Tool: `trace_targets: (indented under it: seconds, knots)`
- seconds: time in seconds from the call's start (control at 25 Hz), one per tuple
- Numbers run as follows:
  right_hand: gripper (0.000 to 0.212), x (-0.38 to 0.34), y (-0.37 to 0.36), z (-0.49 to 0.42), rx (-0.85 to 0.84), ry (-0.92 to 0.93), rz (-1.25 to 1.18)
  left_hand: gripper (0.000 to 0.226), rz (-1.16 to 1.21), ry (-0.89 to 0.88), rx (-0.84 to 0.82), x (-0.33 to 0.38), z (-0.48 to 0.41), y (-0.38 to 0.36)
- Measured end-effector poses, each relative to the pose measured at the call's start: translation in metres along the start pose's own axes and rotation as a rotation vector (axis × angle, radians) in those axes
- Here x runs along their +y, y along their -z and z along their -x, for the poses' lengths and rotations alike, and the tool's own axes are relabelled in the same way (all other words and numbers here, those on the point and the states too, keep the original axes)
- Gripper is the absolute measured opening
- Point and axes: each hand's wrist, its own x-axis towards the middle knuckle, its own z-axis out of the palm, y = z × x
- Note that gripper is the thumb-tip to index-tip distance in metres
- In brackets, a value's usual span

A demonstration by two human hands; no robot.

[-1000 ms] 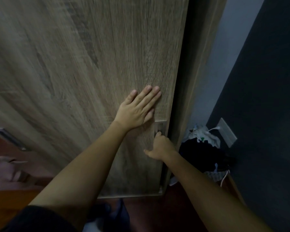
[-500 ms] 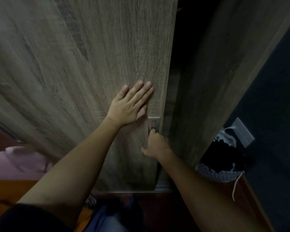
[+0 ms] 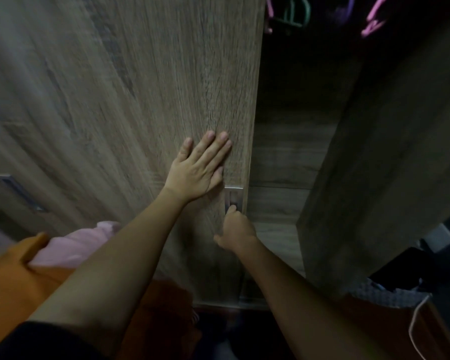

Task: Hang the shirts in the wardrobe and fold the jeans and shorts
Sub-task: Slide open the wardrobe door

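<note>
Now left hand (image 3: 198, 170) presses flat on woodgrain wardrobe door (image 3: 166, 74); right hand (image 3: 235, 229) grips metal handle (image 3: 233, 197).

One view only: head cam, wide-angle, worn on the person's head. It looks fwd and down, very near to the wardrobe door (image 3: 146, 105), which fills the left and middle of the frame and leans because of the lens. Both forearms are seen from the bottom edge upward. The left hand (image 3: 198, 170) lies flat approx. in the centre. The right hand (image 3: 235, 229) is a bit lower, w/ fingers hooked in the door handle (image 3: 233, 201). At right the cam looks into the dark wardrobe opening (image 3: 296, 100), w/ hangers (image 3: 374, 15) at the top edge. The bottom corners reach floor level: pink cloth (image 3: 70, 245) at left, basket (image 3: 369, 292) at right. The left part is blurred.
</note>
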Motion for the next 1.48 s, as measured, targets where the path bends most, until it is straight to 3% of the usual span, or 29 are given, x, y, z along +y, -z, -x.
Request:
trace_targets:
  seconds: [0.48, 0.68, 1.0, 1.16, 1.32, 1.44, 1.48]
  knots:
    - [0.086, -0.109, -0.044, -0.019, -0.024, 0.067, -0.011, 0.068, 0.013, 0.096, -0.093, -0.091, 0.079, 0.008]
    - [0.090, -0.132, -0.053, -0.025, -0.013, 0.137, 0.048, 0.068, 0.011, 0.133, -0.123, -0.112, 0.097, 0.008]
    - [0.059, -0.155, -0.076, -0.037, 0.028, 0.176, 0.052, 0.069, 0.039, 0.181, -0.160, -0.133, 0.118, 0.010]
    - [0.063, -0.152, -0.074, -0.038, 0.017, 0.208, 0.047, 0.070, 0.045, 0.211, -0.209, -0.131, 0.113, 0.013]
    - [0.081, -0.157, -0.063, -0.038, -0.125, 0.161, 0.043, 0.072, 0.103, 0.237, -0.412, -0.132, 0.108, 0.038]
    - [0.094, -0.157, -0.066, -0.025, -0.369, 0.092, -0.008, 0.077, 0.198, 0.274, -0.731, -0.136, 0.086, 0.079]
    - [0.089, -0.155, -0.071, -0.018, -0.359, 0.121, 0.006, 0.079, 0.253, 0.322, -0.832, -0.135, 0.079, 0.096]
